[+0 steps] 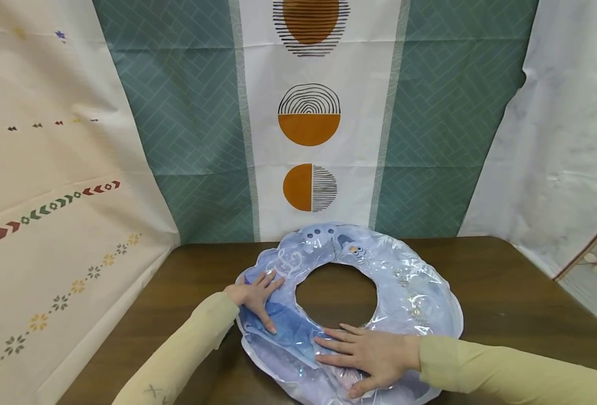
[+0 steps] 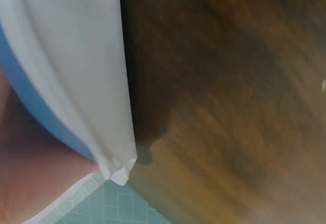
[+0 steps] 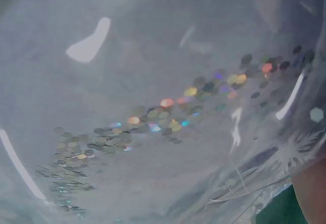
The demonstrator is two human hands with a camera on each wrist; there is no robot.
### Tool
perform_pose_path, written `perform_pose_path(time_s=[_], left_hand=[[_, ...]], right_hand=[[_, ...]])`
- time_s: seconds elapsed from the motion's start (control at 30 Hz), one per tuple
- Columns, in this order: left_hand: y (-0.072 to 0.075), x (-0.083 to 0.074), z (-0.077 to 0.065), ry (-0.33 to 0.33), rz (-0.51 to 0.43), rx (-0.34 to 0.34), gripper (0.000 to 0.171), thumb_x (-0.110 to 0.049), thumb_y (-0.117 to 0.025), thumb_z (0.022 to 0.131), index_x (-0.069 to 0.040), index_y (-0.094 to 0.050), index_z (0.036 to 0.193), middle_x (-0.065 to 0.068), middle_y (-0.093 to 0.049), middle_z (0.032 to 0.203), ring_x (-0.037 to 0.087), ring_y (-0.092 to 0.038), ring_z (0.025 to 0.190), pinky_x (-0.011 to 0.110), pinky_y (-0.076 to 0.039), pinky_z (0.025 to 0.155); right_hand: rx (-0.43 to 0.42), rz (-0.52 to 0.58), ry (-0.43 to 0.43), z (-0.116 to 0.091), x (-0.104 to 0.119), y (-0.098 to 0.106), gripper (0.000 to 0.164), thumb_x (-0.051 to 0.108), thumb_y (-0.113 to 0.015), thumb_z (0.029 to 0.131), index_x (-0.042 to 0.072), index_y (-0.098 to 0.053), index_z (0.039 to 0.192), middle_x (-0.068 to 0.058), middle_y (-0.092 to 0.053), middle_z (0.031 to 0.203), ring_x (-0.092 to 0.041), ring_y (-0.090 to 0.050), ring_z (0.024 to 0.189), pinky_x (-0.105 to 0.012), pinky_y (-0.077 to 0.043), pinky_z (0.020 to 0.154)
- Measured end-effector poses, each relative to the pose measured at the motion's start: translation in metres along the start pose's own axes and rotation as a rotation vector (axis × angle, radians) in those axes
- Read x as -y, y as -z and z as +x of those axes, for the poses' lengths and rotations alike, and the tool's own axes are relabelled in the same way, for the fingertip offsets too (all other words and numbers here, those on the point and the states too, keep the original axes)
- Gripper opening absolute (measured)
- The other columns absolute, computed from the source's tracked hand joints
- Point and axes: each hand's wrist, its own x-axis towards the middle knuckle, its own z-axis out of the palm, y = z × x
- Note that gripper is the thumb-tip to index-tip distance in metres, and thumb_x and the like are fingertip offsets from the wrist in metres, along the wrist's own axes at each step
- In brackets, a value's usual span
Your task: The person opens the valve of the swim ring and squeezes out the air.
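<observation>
A partly puffed inflatable swim ring [image 1: 404,275], pale blue and clear plastic with a cartoon print, lies flat on the table. My left hand [image 1: 259,297] rests with spread fingers on its left side, over a darker blue patch. Across the front of the ring my right hand [image 1: 366,357] lies palm down, fingers straight and pointing left. In the left wrist view the ring's pale outer edge [image 2: 86,56] stands beside the wood, with part of the left hand [image 2: 41,188] at lower left. Loose glitter [image 3: 168,117] shows inside the plastic in the right wrist view.
The dark wooden table [image 1: 521,304] extends around the ring and shows through its hole. Behind it hangs a green and white curtain [image 1: 308,152] with orange circles. A cream patterned cloth [image 1: 50,225] borders the left, a whitish cloth [image 1: 566,140] the right.
</observation>
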Motion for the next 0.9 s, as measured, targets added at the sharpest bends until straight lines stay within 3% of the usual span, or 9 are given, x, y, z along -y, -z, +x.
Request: perform_pose_path(time_s=[0.1,0.2,0.27,0.4,0.47,0.53,0.67,0.77,0.9], left_hand=[[0.005,-0.004,-0.004,0.009,0.033,-0.008,0.121,-0.065,-0.072,0.055,-0.019,-0.009,0.147,0.009,-0.001,0.149,0.030,0.003,0.133,0.064,-0.003,0.093],[0.009,-0.009,-0.006,-0.005,0.042,-0.046,0.122,-0.062,-0.074,0.055,-0.013,-0.010,0.146,0.016,-0.003,0.148,0.036,0.000,0.132,0.064,-0.007,0.093],[0.012,-0.011,-0.003,-0.052,-0.016,-0.127,0.118,-0.058,-0.075,0.060,-0.006,-0.012,0.145,0.021,-0.006,0.146,0.040,-0.005,0.131,0.061,-0.011,0.095],[0.019,-0.017,0.011,-0.240,-0.212,-0.331,0.092,-0.044,-0.066,0.080,0.007,-0.019,0.140,0.025,-0.016,0.143,0.039,-0.015,0.129,0.049,-0.018,0.100],[0.020,-0.022,0.019,-0.296,-0.225,-0.386,0.078,-0.039,-0.058,0.087,0.008,-0.023,0.139,0.022,-0.021,0.142,0.034,-0.019,0.129,0.042,-0.018,0.101],[0.019,-0.025,0.025,-0.303,-0.178,-0.386,0.070,-0.037,-0.052,0.091,0.006,-0.025,0.139,0.019,-0.023,0.143,0.031,-0.020,0.130,0.040,-0.018,0.102],[0.016,-0.027,0.034,-0.256,-0.087,-0.362,0.059,-0.033,-0.045,0.095,0.004,-0.029,0.138,0.017,-0.026,0.143,0.030,-0.022,0.129,0.040,-0.018,0.101],[0.014,-0.025,0.037,-0.232,-0.114,-0.326,0.053,-0.027,-0.040,0.098,0.003,-0.028,0.139,0.017,-0.023,0.144,0.034,-0.020,0.129,0.043,-0.017,0.101],[0.011,-0.020,0.039,-0.185,-0.151,-0.234,0.054,-0.031,-0.036,0.099,-0.004,-0.021,0.143,0.013,-0.015,0.147,0.037,-0.013,0.131,0.052,-0.015,0.099]], right_hand=[[-0.016,0.073,-0.017,0.000,-0.002,0.002,0.072,0.057,-0.031,0.091,0.016,-0.012,0.147,-0.009,-0.007,0.149,-0.030,-0.005,0.133,-0.051,-0.017,0.099],[-0.099,0.140,-0.100,-0.002,-0.010,0.008,0.072,0.056,-0.040,0.089,0.016,-0.021,0.145,-0.007,-0.010,0.149,-0.030,-0.009,0.133,-0.052,-0.019,0.098],[-0.172,0.163,-0.231,-0.006,-0.022,0.013,0.068,0.053,-0.043,0.090,0.014,-0.026,0.144,-0.008,-0.012,0.148,-0.031,-0.011,0.132,-0.053,-0.018,0.098],[-0.291,0.152,-0.589,-0.016,-0.055,0.020,0.058,0.043,-0.042,0.094,0.008,-0.034,0.140,-0.015,-0.020,0.145,-0.037,-0.013,0.130,-0.060,-0.016,0.094],[-0.311,0.143,-0.743,-0.019,-0.070,0.021,0.056,0.040,-0.041,0.095,0.006,-0.035,0.139,-0.020,-0.022,0.143,-0.042,-0.013,0.129,-0.064,-0.016,0.091],[-0.304,0.117,-0.862,-0.020,-0.080,0.020,0.052,0.036,-0.042,0.096,0.004,-0.038,0.137,-0.024,-0.024,0.141,-0.046,-0.013,0.127,-0.067,-0.016,0.089],[-0.216,0.081,-1.058,-0.018,-0.095,0.013,0.047,0.032,-0.038,0.098,0.007,-0.039,0.137,-0.026,-0.022,0.141,-0.049,-0.010,0.126,-0.068,-0.016,0.088],[-0.197,0.107,-1.168,-0.019,-0.100,0.008,0.042,0.027,-0.035,0.098,0.008,-0.041,0.136,-0.027,-0.025,0.139,-0.052,-0.013,0.124,-0.068,-0.016,0.087],[-0.196,0.169,-1.250,-0.023,-0.103,0.001,0.046,0.030,-0.039,0.097,0.008,-0.038,0.137,-0.027,-0.024,0.139,-0.054,-0.011,0.123,-0.069,-0.012,0.088]])
